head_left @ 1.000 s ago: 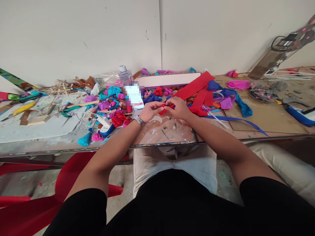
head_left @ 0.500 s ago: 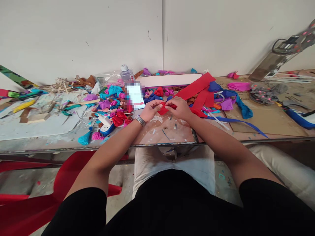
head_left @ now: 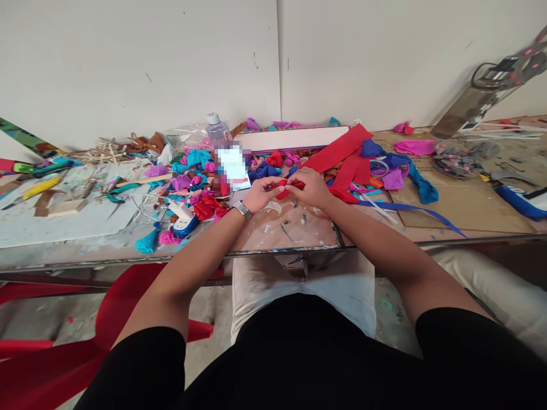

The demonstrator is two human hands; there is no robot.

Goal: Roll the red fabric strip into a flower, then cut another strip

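Observation:
A small piece of red crepe paper [head_left: 282, 192] is pinched between my two hands above the table's front part. My left hand [head_left: 261, 193], with a metal watch at its wrist, grips the paper's left side. On the right side my right hand [head_left: 308, 189] has its fingers closed on the same piece, fingertips nearly meeting the left ones. Behind my right hand lie wide red strips [head_left: 337, 152]. A lit phone [head_left: 233, 165], partly blurred, leans just behind my left hand.
A bottle [head_left: 219, 130] stands behind the phone. Crumpled colored paper [head_left: 194, 162] and a blue-white power strip [head_left: 185, 223] lie left. To the right are a blue ribbon [head_left: 419, 212], cardboard [head_left: 453, 210] and a tilted dark bottle [head_left: 459, 108]. A yellow cutter [head_left: 41, 187] lies far left.
The red paper between my hands now looks narrower and more folded, with less of it hanging below my fingers. Both hands stay in nearly the same place.

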